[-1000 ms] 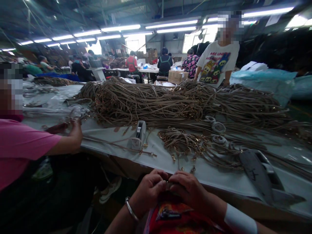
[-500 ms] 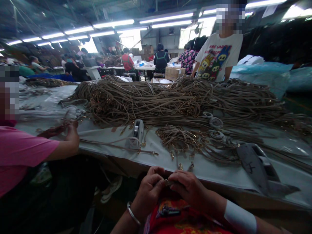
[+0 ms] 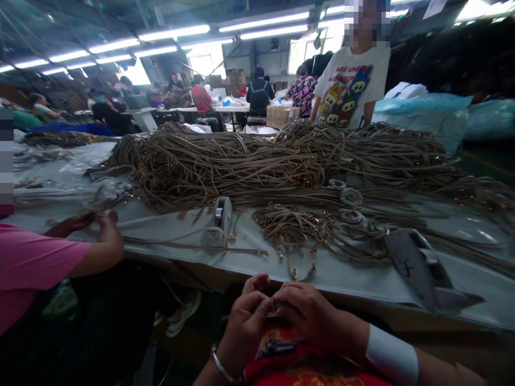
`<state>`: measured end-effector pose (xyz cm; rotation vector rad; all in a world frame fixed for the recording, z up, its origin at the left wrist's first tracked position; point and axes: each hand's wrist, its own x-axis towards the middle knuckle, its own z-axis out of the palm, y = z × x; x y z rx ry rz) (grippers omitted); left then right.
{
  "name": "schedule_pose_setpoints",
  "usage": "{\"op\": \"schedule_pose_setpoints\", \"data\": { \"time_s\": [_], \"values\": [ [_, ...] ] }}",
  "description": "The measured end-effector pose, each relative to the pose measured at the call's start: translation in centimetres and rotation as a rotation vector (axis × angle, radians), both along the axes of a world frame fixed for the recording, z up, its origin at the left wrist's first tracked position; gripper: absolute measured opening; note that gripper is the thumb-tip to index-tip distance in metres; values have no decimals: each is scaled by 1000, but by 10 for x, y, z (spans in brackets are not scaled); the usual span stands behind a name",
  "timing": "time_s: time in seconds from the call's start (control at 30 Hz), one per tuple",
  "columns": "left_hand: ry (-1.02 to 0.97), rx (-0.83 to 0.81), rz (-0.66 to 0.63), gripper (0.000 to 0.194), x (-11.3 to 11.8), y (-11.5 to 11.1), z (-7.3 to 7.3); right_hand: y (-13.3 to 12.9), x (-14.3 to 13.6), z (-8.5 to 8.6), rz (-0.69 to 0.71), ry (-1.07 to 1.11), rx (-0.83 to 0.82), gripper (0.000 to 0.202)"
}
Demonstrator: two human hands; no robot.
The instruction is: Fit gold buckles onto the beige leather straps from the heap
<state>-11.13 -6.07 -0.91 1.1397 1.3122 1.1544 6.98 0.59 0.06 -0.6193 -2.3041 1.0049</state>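
My left hand (image 3: 250,316) and my right hand (image 3: 308,308) meet low in front of me, just before the table edge. Thumbs and fingers are pinched together on a small gold-coloured metal piece (image 3: 273,305); the fingers hide most of it. Past my fingertips, strap ends with gold clasps (image 3: 295,274) lie at the table's edge. A small heap of thin grey-brown straps (image 3: 289,225) with gold clasps lies beyond them.
A big pile of straps (image 3: 233,161) spans the table (image 3: 153,220). Two tape dispensers, one small (image 3: 219,222) and one larger (image 3: 418,268), stand near the front. At left, a co-worker in a pink sleeve (image 3: 44,257) handles a strap. Another person (image 3: 346,80) stands behind the pile.
The view has turned slightly right, so the scene sits farther left. My hands stay together with slightly shifted fingers. The strap by the small dispenser has slid a little right.
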Motion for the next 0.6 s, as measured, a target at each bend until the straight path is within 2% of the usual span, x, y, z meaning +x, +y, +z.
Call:
{"op": "schedule_pose_setpoints", "data": {
  "time_s": [0.1, 0.17, 0.33, 0.5, 0.6],
  "values": [
    [-199, -83, 27, 31, 5, 1, -6, 3, 5, -1, -17, 20, -41, 9],
    [-261, -126, 42, 34, 6, 2, -9, 6, 7, -2, -57, 37, -56, 12],
    [-253, -180, -4, 38, 5, 7, -8, 10, 11, -4, -162, 3, -36, 7],
    [-121, -187, -83, 30, 6, 7, 2, 8, 17, -6, -81, 18, 38, 5],
    [-137, -181, -77, 29, 10, 6, 4, 6, 20, -4, -57, 55, 70, 6]
  ]
}}
